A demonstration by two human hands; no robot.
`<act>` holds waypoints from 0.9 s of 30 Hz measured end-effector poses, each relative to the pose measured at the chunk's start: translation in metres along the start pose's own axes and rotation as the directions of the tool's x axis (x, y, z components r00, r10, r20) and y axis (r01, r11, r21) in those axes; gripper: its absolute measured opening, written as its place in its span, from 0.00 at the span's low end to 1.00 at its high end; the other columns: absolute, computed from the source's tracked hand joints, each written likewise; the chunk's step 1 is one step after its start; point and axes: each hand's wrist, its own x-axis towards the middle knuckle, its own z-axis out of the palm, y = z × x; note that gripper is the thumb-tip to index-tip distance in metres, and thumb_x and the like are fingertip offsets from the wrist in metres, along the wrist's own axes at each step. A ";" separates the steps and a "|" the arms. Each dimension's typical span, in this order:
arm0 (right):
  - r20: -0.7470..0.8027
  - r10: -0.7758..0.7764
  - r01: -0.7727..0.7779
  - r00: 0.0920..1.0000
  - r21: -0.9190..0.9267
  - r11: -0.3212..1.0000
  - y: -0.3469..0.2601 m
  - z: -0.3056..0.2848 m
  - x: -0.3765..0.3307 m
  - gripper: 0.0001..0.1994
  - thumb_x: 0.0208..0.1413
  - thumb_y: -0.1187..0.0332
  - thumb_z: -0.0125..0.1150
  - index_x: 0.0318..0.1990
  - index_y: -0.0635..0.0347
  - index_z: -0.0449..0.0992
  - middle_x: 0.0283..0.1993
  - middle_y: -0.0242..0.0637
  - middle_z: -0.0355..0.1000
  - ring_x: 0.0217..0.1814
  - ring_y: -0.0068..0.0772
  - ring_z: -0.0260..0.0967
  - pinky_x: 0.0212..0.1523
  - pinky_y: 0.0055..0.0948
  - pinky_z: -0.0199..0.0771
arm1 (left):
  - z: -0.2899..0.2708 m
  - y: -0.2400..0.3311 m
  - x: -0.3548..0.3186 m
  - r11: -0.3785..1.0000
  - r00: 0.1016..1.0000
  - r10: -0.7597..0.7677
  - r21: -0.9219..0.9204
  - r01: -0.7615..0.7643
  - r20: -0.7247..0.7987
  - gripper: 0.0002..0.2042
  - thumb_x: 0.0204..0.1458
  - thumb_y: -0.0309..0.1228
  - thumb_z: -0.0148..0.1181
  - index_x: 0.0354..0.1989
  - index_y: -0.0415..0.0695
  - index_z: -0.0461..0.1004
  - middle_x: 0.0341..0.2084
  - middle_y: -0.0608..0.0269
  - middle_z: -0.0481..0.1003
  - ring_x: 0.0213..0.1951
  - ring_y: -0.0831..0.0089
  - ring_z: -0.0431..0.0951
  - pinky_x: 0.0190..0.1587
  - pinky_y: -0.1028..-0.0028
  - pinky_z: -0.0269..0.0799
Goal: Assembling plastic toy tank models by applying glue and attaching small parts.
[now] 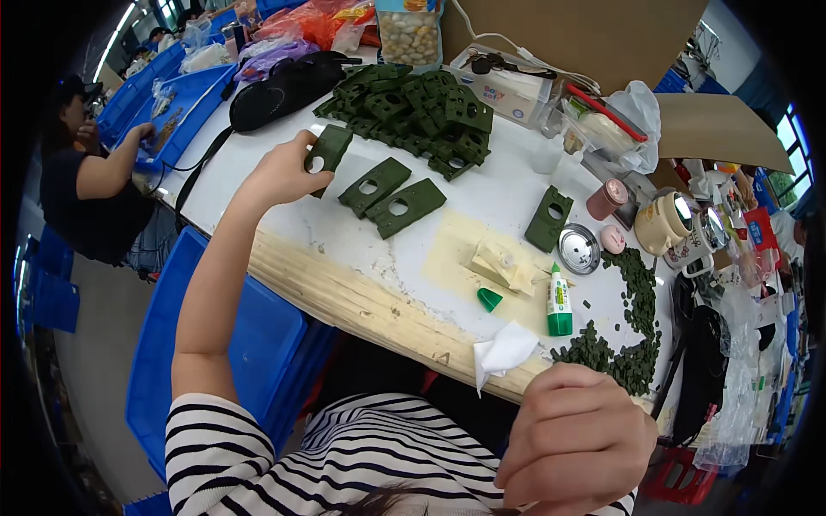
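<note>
Left hand clamped on green part, two matching parts alongside, white tabletop between those and wooden edge, right hand curled, can't tell if gripping

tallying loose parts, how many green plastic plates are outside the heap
4: one rectangular green plastic plate in the left grip, two right of it, one beside the round silver metal lid.

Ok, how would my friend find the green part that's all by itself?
Start at the white table and look right of the big green pile. The lone part lies just left of the silver lid. Unlike the pair or the held part in the left hand, it lies apart from other parts.
</note>
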 end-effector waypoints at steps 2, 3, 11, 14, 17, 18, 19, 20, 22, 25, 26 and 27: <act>0.015 -0.041 0.041 0.999 -0.006 0.999 -0.001 -0.002 0.000 0.18 0.43 0.54 0.69 0.21 0.58 0.71 0.22 0.31 0.67 0.23 0.34 0.64 0.29 0.28 0.61 | 0.006 -0.003 0.006 0.993 0.999 0.039 0.112 -0.038 -0.007 0.31 0.40 0.39 0.66 0.53 0.38 0.65 0.38 0.43 0.75 0.36 0.55 0.78 0.41 0.65 0.72; 0.020 -0.058 0.058 0.998 -0.008 0.998 -0.002 -0.004 -0.001 0.18 0.43 0.54 0.69 0.21 0.58 0.71 0.22 0.31 0.66 0.22 0.34 0.63 0.29 0.28 0.61 | 0.008 -0.002 0.009 0.984 0.998 0.059 0.168 -0.058 -0.004 0.31 0.39 0.39 0.65 0.53 0.38 0.65 0.39 0.42 0.75 0.38 0.52 0.78 0.42 0.63 0.72; 0.036 -0.096 0.097 0.995 -0.007 0.995 0.003 0.003 -0.004 0.18 0.47 0.54 0.66 0.19 0.58 0.70 0.20 0.30 0.64 0.21 0.30 0.62 0.32 0.28 0.65 | 0.016 -0.013 0.031 0.959 0.990 -0.020 0.282 -0.021 0.140 0.34 0.39 0.39 0.65 0.57 0.41 0.64 0.41 0.43 0.75 0.44 0.52 0.76 0.47 0.62 0.71; 0.078 -0.099 0.100 0.992 -0.014 0.995 -0.005 -0.006 -0.007 0.18 0.48 0.55 0.66 0.18 0.58 0.69 0.20 0.30 0.64 0.20 0.30 0.62 0.33 0.28 0.66 | 0.019 -0.003 0.038 0.971 0.988 0.041 0.226 -0.074 0.146 0.35 0.40 0.41 0.66 0.59 0.41 0.63 0.41 0.45 0.76 0.43 0.53 0.76 0.47 0.63 0.71; 0.081 -0.088 0.086 0.993 0.028 0.996 -0.003 -0.006 -0.010 0.18 0.49 0.56 0.65 0.18 0.58 0.68 0.20 0.30 0.63 0.20 0.30 0.61 0.34 0.28 0.66 | 0.018 0.010 0.034 0.985 0.979 0.078 0.137 -0.105 0.186 0.35 0.44 0.44 0.66 0.60 0.41 0.62 0.41 0.47 0.76 0.42 0.56 0.77 0.46 0.65 0.71; 0.068 -0.088 0.085 0.994 0.038 0.996 0.001 -0.002 -0.010 0.18 0.50 0.57 0.65 0.17 0.58 0.68 0.20 0.30 0.63 0.20 0.31 0.61 0.34 0.28 0.66 | 0.016 0.012 0.030 0.991 0.977 0.066 0.098 -0.088 0.205 0.35 0.46 0.45 0.65 0.61 0.42 0.62 0.41 0.48 0.76 0.42 0.57 0.77 0.46 0.65 0.71; 0.054 -0.087 0.085 0.995 0.047 0.995 0.005 0.001 -0.009 0.19 0.50 0.57 0.65 0.17 0.58 0.68 0.20 0.31 0.63 0.20 0.31 0.61 0.34 0.28 0.66 | 0.015 0.012 0.027 0.996 0.973 0.055 0.059 -0.070 0.224 0.34 0.48 0.46 0.64 0.61 0.42 0.62 0.41 0.48 0.76 0.41 0.58 0.77 0.45 0.66 0.71; 0.063 -0.091 0.086 0.994 0.076 0.993 0.009 0.005 -0.007 0.19 0.51 0.57 0.65 0.17 0.58 0.67 0.20 0.30 0.63 0.20 0.31 0.61 0.34 0.29 0.66 | 0.015 -0.001 0.027 0.993 0.973 0.075 0.075 -0.093 0.219 0.32 0.51 0.46 0.62 0.61 0.42 0.62 0.40 0.50 0.76 0.40 0.61 0.77 0.45 0.67 0.71; 0.063 -0.059 0.055 0.996 0.056 0.997 0.001 0.008 -0.007 0.19 0.51 0.57 0.64 0.17 0.57 0.67 0.20 0.30 0.63 0.20 0.31 0.61 0.34 0.29 0.67 | 0.014 0.011 0.035 0.994 0.980 0.105 -0.025 -0.102 0.169 0.32 0.51 0.47 0.62 0.60 0.41 0.62 0.40 0.48 0.76 0.42 0.59 0.77 0.47 0.67 0.71; 0.019 -0.116 0.115 0.993 0.043 0.992 0.006 0.005 -0.010 0.19 0.51 0.57 0.64 0.17 0.58 0.67 0.20 0.31 0.62 0.20 0.31 0.61 0.35 0.29 0.67 | 0.004 -0.019 0.032 0.999 0.999 0.040 -0.033 -0.039 0.028 0.34 0.48 0.46 0.65 0.59 0.39 0.63 0.44 0.44 0.75 0.46 0.55 0.76 0.50 0.65 0.70; 0.040 -0.112 0.110 0.993 0.052 0.993 0.005 0.003 -0.010 0.19 0.51 0.57 0.64 0.17 0.58 0.67 0.20 0.31 0.62 0.20 0.31 0.61 0.36 0.30 0.68 | 0.000 -0.025 0.033 0.999 0.999 0.022 -0.028 -0.023 -0.025 0.34 0.47 0.45 0.66 0.59 0.39 0.63 0.45 0.43 0.74 0.47 0.55 0.76 0.50 0.64 0.70; 0.062 -0.108 0.104 0.992 0.062 0.993 0.004 0.001 -0.009 0.19 0.51 0.57 0.64 0.17 0.58 0.67 0.20 0.31 0.62 0.20 0.31 0.61 0.36 0.30 0.68 | -0.004 -0.032 0.034 1.000 0.999 0.023 0.012 -0.022 -0.029 0.35 0.45 0.44 0.67 0.60 0.39 0.63 0.46 0.43 0.74 0.48 0.55 0.75 0.51 0.64 0.69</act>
